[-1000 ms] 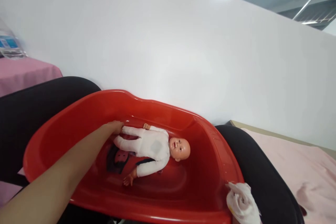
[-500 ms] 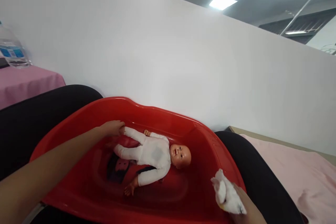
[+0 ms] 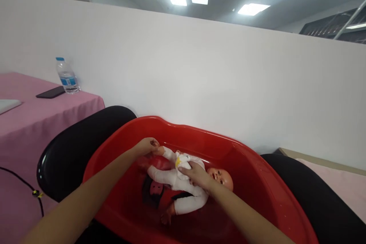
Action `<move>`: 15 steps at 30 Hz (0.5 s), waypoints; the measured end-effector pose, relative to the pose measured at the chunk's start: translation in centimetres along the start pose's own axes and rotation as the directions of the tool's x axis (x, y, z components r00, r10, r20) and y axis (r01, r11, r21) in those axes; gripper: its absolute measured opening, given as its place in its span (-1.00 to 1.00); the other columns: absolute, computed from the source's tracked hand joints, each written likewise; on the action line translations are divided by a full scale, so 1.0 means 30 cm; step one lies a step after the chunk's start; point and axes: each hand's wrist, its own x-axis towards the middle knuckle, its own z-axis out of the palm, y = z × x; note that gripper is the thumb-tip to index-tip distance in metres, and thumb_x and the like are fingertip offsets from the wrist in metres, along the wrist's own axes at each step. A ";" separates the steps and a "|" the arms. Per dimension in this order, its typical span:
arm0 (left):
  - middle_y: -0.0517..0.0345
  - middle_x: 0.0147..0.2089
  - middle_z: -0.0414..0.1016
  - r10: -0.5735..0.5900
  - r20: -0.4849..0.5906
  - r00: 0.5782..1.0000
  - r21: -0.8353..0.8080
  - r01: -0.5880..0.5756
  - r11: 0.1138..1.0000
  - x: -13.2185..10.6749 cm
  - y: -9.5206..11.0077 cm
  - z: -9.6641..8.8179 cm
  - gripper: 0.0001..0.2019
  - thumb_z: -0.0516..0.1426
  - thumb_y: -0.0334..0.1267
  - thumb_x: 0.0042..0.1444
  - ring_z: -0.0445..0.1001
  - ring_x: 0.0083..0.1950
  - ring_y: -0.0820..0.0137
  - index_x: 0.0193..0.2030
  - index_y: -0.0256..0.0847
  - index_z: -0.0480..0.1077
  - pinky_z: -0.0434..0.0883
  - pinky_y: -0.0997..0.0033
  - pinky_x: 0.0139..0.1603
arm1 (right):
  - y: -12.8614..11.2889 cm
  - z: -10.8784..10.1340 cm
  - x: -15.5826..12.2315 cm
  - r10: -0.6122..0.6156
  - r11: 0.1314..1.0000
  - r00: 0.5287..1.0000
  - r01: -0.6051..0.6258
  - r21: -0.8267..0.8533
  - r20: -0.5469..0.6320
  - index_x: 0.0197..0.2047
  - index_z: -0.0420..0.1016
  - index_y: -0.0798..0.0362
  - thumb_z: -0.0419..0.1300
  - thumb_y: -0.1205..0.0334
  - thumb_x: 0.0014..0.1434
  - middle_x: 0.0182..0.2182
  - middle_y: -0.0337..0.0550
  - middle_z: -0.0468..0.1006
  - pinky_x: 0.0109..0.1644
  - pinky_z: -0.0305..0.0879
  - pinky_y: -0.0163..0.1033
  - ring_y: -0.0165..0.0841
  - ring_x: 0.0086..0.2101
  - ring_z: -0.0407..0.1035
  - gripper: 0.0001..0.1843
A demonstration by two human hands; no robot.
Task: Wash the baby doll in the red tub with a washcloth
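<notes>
A baby doll (image 3: 220,177) in a white suit lies on its back in a red plastic tub (image 3: 234,148), head to the right. My left hand (image 3: 147,146) is closed on the doll's foot at the tub's far left side. On the doll's belly rests my right hand (image 3: 197,174), which presses a small white cloth (image 3: 183,160) against it. A dark patch shows on the tub floor under the doll's legs.
The tub rests on black rounded seats (image 3: 74,148) against a white partition wall (image 3: 200,72). At left a pink-covered table (image 3: 42,110) carries a water bottle (image 3: 66,76) and a dark phone (image 3: 50,92). A pink surface (image 3: 340,183) lies at right.
My right hand has come from the tub's near right rim across to the doll's belly, bringing the white cloth. The left hand kept hold of the doll's foot. The view swung left.
</notes>
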 end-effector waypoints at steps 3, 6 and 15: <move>0.15 -0.32 0.55 -0.015 0.039 0.999 -0.083 0.019 0.996 -0.009 0.006 -0.020 -0.72 0.26 -0.26 -0.08 0.51 -0.37 0.33 -0.16 -0.16 0.45 0.45 0.39 -0.35 | -0.053 0.067 0.112 -0.081 0.994 0.995 0.084 0.068 -0.052 -0.12 0.41 0.08 0.24 0.00 0.24 -0.39 -0.22 0.49 -0.49 0.14 -0.31 -0.43 -0.53 0.30 -0.68; 0.15 -0.26 0.58 -0.018 0.083 0.996 -0.172 0.032 0.985 -0.014 -0.004 -0.037 -0.66 0.31 -0.23 -0.10 0.54 -0.30 0.30 -0.12 -0.15 0.50 0.47 0.37 -0.30 | -0.078 0.111 0.215 -0.202 0.967 0.971 0.219 0.133 -0.128 -0.11 0.42 0.07 0.19 0.02 0.27 -0.25 -0.16 0.55 -0.30 0.32 -0.25 -0.36 -0.36 0.44 -0.71; -0.04 -0.03 0.65 -0.037 0.105 0.994 -0.401 0.076 0.913 0.021 -0.020 -0.031 -0.49 0.27 0.14 0.13 0.60 -0.28 0.23 0.03 -0.24 0.55 0.51 0.24 -0.22 | -0.057 0.249 0.350 -0.510 0.847 0.845 0.461 -0.264 -0.162 0.10 0.45 0.07 0.32 0.10 0.15 0.00 -0.04 0.53 0.16 0.34 -0.01 -0.15 0.03 0.42 -0.53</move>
